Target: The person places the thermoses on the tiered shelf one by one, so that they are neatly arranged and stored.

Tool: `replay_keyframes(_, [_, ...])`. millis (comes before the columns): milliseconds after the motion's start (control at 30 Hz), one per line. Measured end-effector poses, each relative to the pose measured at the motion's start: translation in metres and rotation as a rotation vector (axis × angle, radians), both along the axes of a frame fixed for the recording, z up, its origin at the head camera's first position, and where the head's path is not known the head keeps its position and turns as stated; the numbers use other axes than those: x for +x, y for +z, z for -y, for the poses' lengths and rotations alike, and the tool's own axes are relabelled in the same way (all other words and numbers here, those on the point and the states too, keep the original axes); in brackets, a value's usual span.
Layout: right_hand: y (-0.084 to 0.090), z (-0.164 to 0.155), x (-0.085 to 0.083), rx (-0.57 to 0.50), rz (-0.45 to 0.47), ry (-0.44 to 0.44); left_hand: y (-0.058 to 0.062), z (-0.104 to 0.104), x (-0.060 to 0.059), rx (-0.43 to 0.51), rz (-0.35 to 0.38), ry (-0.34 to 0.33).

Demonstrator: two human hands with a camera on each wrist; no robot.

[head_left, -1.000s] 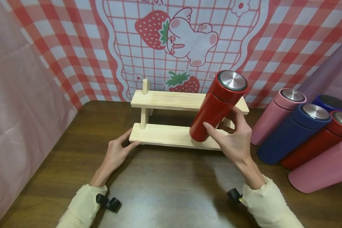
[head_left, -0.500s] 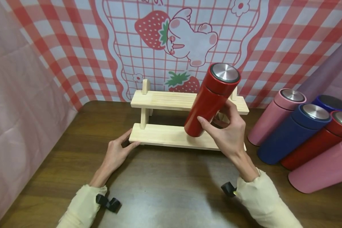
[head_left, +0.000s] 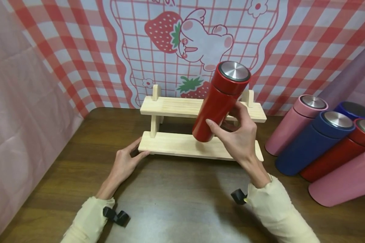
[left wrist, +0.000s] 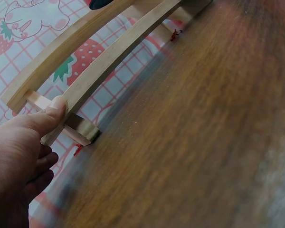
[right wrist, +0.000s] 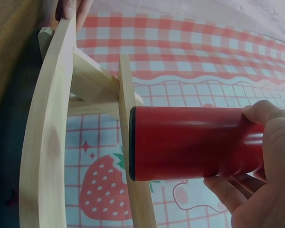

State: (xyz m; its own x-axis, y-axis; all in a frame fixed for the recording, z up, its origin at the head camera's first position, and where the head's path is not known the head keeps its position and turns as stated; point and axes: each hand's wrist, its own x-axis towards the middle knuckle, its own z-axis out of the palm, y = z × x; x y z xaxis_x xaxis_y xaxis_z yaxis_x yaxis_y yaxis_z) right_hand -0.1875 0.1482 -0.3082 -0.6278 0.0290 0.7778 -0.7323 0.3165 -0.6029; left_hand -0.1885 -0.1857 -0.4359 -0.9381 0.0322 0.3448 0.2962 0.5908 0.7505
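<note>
A: Red flask [head_left: 219,101], where do you have it?

B: You hold it in your right hand [head_left: 238,141], lifted off the table [head_left: 176,199] and tilted, with its steel cap up and leaning toward the table's right edge. Your fingers and thumb curl round the lower half of the body. It hangs over the right half of the wooden rack [head_left: 197,126], in front of the upper shelf and above the lower one.

A: Does it touch the rack?

B: In the right wrist view the flat base of the red flask [right wrist: 190,142] sits right against the edge of one slat, though I cannot tell whether they actually meet (the angle is steep).

A: And your other hand?

B: Your left hand [head_left: 126,162] lies on the table at the rack's front left corner. Its fingers are nearly straight, and the thumb presses the end of the lower shelf; the left wrist view shows the thumb [left wrist: 54,109] flat against the wood. It grips nothing.

A: What else is on the table?

B: Along the right edge lies a cluster of flasks, all leaning with their caps toward the back: a pink flask [head_left: 292,125] nearest the rack, a blue flask [head_left: 307,146] just beside it, a second blue flask [head_left: 353,109] behind, another red one [head_left: 337,155] and a large pink one [head_left: 343,184] closest to the front. A strawberry-print cloth [head_left: 194,44] hangs behind the back edge.
</note>
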Motion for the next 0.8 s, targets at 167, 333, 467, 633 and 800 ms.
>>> replay_keyframes(167, [0.002,0.005,-0.003,-0.01,0.018,0.004,0.0,0.0,0.0,0.005,-0.001,-0.003])
replay_keyframes(333, [0.004,0.008,-0.007,-0.026,0.031,0.005,0.001,-0.001,0.0,0.004,-0.006,-0.009])
replay_keyframes(467, [0.005,0.013,-0.009,-0.041,0.043,0.011,0.002,-0.001,0.0,0.0,-0.01,-0.008])
replay_keyframes(633, [0.005,0.018,-0.013,-0.019,0.039,0.009,0.001,0.0,0.0,0.001,-0.007,-0.003])
replay_keyframes(800, [0.006,0.023,-0.016,0.002,0.03,0.014,0.001,0.0,0.0,0.002,0.001,-0.003])
